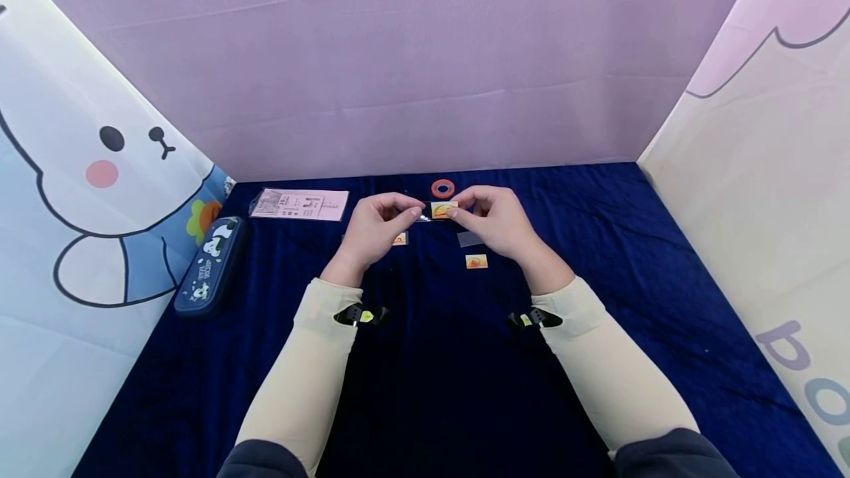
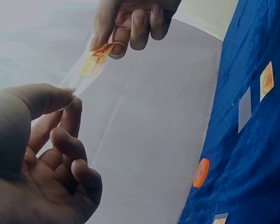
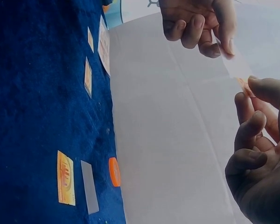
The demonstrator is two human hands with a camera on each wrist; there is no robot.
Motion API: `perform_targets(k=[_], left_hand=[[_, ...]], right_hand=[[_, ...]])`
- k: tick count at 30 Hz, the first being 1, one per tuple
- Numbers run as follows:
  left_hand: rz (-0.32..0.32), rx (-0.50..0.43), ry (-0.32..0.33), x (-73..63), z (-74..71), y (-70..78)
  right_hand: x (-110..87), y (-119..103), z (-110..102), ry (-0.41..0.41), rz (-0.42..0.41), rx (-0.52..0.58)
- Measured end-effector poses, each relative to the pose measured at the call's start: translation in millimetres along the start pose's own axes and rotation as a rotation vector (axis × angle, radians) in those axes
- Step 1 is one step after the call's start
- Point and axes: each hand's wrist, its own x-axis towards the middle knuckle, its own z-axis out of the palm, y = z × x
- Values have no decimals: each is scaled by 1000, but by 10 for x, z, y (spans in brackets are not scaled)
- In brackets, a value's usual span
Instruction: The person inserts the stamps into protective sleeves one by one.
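Note:
Above the far part of the table, both hands hold a small clear plastic strip or sleeve (image 3: pixel 235 66) with a yellow-and-orange stamp-like paper (image 1: pixel 441 209) at its right end. My left hand (image 1: pixel 375 229) pinches the clear left end between thumb and forefinger. On the other side, my right hand (image 1: pixel 496 221) pinches the end with the stamp-like paper, covering part of it. Whether that paper lies fully inside the plastic, I cannot tell. In the left wrist view, the piece slants between the two sets of fingertips, lifted off the cloth.
An orange tape roll (image 1: pixel 443 189) lies behind the hands. Near the right hand are a grey-clear rectangle (image 1: pixel 471 240) and another stamp-like paper (image 1: pixel 476 262); one more (image 1: pixel 400 240) is partly behind the left hand. Farther left lie a pink printed sheet (image 1: pixel 302 204) and a panda pencil case (image 1: pixel 211 265).

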Motion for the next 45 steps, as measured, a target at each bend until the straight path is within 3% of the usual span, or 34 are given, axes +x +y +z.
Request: perform_targets(k=[19,26,35,45], left_hand=[[8,-20,4,5,-20,5],[-6,-3,1,3,-21,15],[-29,-59,26,21,-1,5],[-34,-35,22,6,-2,24]], right_hand=[[-19,-18,-24,17,8,17],[-19,-17,-18,19,13,9],[-16,-16,-3,16,5,38],[-14,-22,-4,13,8,51]])
